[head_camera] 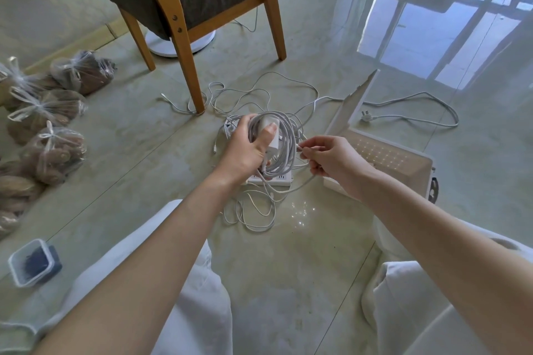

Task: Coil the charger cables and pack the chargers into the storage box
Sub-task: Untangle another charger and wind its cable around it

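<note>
The left hand [245,150] clamps the charger [272,135] and its coiled cable [284,150] just left of the storage box [403,164]. The right hand [331,158] pinches the cable's free end; wind it snugly, keeping the thumb pressing the loops.

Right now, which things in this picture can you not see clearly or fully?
- Head view: charger brick, mostly covered by the left hand and coiled cable.
- Power strip, hidden under that bundle.
- Storage box interior, blocked by the right hand.
- Small container: dark contents blurred.
</note>
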A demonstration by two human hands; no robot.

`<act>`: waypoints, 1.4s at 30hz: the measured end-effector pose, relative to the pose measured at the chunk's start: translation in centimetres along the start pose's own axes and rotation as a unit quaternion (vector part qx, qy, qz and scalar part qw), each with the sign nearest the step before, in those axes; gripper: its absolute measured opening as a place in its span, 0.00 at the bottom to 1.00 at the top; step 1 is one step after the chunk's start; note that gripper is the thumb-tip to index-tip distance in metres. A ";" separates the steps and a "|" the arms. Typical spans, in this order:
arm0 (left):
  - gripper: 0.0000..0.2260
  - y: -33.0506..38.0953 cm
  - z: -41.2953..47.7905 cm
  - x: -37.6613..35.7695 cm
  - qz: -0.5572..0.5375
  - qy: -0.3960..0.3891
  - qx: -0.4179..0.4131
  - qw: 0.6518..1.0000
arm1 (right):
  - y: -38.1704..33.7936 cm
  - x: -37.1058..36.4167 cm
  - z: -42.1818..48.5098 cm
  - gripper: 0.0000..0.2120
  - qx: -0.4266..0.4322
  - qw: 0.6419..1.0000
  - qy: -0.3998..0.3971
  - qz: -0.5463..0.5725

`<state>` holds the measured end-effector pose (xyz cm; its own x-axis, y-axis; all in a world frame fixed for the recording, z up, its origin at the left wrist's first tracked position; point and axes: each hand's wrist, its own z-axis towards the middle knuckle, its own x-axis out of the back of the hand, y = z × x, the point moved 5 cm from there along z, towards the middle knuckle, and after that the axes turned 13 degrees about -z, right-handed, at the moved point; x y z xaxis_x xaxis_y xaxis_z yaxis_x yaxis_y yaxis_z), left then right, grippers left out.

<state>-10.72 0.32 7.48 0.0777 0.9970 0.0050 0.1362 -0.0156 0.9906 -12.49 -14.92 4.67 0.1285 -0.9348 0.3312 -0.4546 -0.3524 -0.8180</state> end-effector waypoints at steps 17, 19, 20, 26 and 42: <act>0.06 -1.4 0.0 -0.5 -0.006 -0.028 0.072 0.997 | -0.4 -1.9 -0.8 0.12 0.062 0.985 -0.001 0.159; 0.07 -1.6 0.2 -0.3 0.007 -0.016 0.067 0.998 | -1.1 -1.9 -1.5 0.11 0.148 0.985 0.048 0.068; 0.07 -1.6 0.3 -0.2 0.008 -0.010 0.067 0.998 | -1.4 -2.0 -2.0 0.10 0.185 0.981 0.053 0.018; 0.12 -2.1 0.2 -0.2 0.058 -0.026 0.069 0.996 | -1.3 -2.4 -1.8 0.04 0.165 0.982 0.043 -0.079; 0.08 -4.3 0.9 -0.6 0.131 -0.083 0.102 0.983 | -3.2 -2.1 -5.3 0.13 0.323 0.930 0.131 -0.115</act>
<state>-10.51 -0.24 3.07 0.2938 0.9309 0.2169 0.2840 -0.3016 0.9101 -16.00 -11.61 9.07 -0.1000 -0.8175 0.5672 0.1937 -0.5752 -0.7948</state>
